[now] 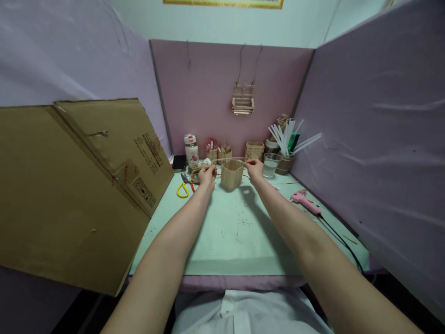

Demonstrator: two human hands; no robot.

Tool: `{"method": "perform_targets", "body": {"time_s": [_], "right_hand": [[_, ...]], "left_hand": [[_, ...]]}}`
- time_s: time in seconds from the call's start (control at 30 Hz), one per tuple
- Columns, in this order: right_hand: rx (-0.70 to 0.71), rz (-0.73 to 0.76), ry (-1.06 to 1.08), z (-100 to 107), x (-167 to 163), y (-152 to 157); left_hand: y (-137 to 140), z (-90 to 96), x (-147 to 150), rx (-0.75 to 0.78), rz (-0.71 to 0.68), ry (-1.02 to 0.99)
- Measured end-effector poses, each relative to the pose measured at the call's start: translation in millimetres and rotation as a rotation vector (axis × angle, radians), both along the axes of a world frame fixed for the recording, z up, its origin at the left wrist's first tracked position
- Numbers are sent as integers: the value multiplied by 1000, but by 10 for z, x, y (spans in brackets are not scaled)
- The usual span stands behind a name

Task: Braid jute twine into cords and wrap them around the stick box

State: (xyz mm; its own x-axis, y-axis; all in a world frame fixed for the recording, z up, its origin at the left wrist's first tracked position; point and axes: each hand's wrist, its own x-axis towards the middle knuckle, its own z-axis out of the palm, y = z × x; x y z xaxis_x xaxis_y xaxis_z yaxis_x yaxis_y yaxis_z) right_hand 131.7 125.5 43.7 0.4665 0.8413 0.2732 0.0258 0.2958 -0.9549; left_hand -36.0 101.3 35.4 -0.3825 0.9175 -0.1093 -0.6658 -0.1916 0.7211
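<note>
Ribbed tan container (232,177) stands upright on the pale green worktop (222,250), about midway between the side edges, much nearer the far edge than the near one. It sits between the two hands: left hand (207,175) just off its left wall, right hand (255,169) a little beyond its right wall. Neither set of fingers appears to grip the container itself.

Left fingers pinched together on a strand of twine (232,158); right fingers likewise closed on its other end. Strand runs nearly level between them, along the far side of the container's rim; whether it touches the rim, cannot tell.

Loose coil of twine (195,173) lies behind and left of the left hand. Scissors (182,189) with yellow and red handles, just left of the same hand, toward the worktop's left edge.

Clear cup (271,166) of liquid close beyond the right hand. Pink glue gun (306,203) near the right edge, cord trailing to the near right corner. Woven basket (254,151) along the far edge, behind the right hand.
</note>
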Motion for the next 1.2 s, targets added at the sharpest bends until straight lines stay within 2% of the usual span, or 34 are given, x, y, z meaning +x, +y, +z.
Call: {"method": "perform_targets", "body": {"time_s": [0.1, 0.17, 0.27, 0.33, 0.43, 0.53, 0.6, 0.67, 0.77, 0.83, 0.97, 1.07, 1.2], "right_hand": [[104, 20, -36, 196, 94, -39], [158, 74, -25, 301, 137, -190], [197, 272, 41, 388, 200, -570], [135, 473, 131, 382, 258, -868], [-40, 869, 128, 283, 362, -1245], [-216, 1221, -30, 141, 420, -1419], [-345, 1315, -180, 74, 401, -1420], [-365, 1200, -276, 49, 333, -1362], [-190, 804, -233, 73, 171, -1234], [-78, 663, -159, 93, 48, -1152], [38, 623, -147, 21, -160, -1045], [37, 611, -194, -143, -233, -1032], [-19, 601, -182, -341, -222, -1072]], "left_hand": [[21, 79, -33, 67, -23, -25], [-27, 139, -75, 106, -59, -61], [-178, 232, -162, 158, -114, -113], [-308, 283, -216, 194, -128, -124], [-498, 317, -257, 186, -198, -101], [-643, 289, -242, 145, -351, -83], [-705, 242, -211, 110, -449, -49], [-741, 183, -171, 79, -518, 5], [-766, 96, -110, 50, -603, 100], [-778, 53, -73, 37, -645, 159], [-820, 16, -14, 38, -692, 223], [-851, 8, 20, 36, -673, 244], [-862, -38, 78, 26, -576, 325]]}}
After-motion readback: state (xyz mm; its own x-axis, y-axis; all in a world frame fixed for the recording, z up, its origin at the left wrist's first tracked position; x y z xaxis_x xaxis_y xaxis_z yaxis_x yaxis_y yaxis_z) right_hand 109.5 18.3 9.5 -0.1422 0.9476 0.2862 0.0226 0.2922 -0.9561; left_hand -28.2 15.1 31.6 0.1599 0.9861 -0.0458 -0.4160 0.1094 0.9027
